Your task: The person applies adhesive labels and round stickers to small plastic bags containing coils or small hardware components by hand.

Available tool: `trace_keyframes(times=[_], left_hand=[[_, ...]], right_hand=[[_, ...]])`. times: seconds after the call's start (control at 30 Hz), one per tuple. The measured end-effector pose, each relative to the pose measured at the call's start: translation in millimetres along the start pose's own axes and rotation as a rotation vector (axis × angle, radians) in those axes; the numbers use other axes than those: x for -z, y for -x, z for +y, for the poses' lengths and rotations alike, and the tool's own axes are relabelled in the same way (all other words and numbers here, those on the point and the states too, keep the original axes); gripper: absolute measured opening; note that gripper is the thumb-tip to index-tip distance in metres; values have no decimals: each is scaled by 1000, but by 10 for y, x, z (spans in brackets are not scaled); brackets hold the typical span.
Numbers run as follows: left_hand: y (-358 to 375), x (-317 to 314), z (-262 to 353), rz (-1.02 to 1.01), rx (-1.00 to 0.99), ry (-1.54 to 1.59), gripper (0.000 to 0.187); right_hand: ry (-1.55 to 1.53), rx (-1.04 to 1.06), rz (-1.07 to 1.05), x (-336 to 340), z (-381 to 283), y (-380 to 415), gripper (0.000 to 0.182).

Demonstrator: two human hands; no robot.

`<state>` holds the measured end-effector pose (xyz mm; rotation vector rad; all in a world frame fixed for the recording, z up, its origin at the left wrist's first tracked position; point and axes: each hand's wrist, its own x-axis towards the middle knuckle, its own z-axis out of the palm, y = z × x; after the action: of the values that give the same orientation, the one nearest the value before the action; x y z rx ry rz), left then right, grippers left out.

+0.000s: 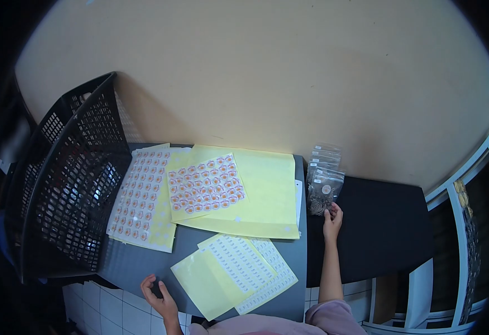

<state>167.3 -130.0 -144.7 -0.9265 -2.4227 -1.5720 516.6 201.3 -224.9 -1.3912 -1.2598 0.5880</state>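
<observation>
My right hand is closed at the lower edge of a clear plastic bag, which has a round sticker on it and dark contents inside. This bag lies on top of a stack of similar bags with small white labels, at the left edge of a black surface. My left hand is held at the front edge of the grey table, fingers curled but apart, holding nothing. Near it lie yellow-backed sheets of small printed labels. Farther back is a sheet of round orange-and-pink stickers on yellow backing paper.
A black perforated basket stands tilted at the left. Another sheet of round stickers lies beside it. The black surface extends right of the bags. A beige wall rises behind, and white-framed shelving stands at the right.
</observation>
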Motion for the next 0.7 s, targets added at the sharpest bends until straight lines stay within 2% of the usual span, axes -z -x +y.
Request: trace_keyframes(times=[0.1, 0.17, 0.23, 0.4, 0.47, 0.5, 0.53, 0.57, 0.6, 0.67, 0.7], left_hand=[[5, 12, -7, -4, 5, -32, 18], [1, 15, -23, 12, 25, 4, 19], [-5, 28, -67, 42, 166, 139, 21], [-121, 70, 3, 16, 175, 185, 26], [-172, 42, 42, -90, 140, 343, 28], [-206, 30, 63, -83, 139, 344, 28], [-245, 13, 83, -213, 164, 500, 32], [-282, -10, 110, -345, 190, 656, 37], [-329, -43, 150, -338, 196, 660, 37], [-422, -102, 229, -671, 175, 994, 48], [-439, -116, 268, -662, 174, 998, 48]], right_hand=[[-29, 3, 20, 49, -7, 28, 25], [-314, 39, -33, 142, -100, 14, 20], [-253, 138, 8, 299, -526, 48, 15], [-301, 294, -31, 463, -1528, 432, 12], [-443, 295, -166, 309, -1811, 665, 12], [-497, 215, -214, 177, -1928, 815, 10], [-521, 220, -354, 66, -1968, 947, 10], [-587, 123, -503, -43, -1980, 1100, 11], [-639, 30, -590, -171, -2047, 1295, 13], [-715, -113, -758, -402, -2045, 1629, 17], [-730, -184, -795, -476, -2097, 1751, 14]])
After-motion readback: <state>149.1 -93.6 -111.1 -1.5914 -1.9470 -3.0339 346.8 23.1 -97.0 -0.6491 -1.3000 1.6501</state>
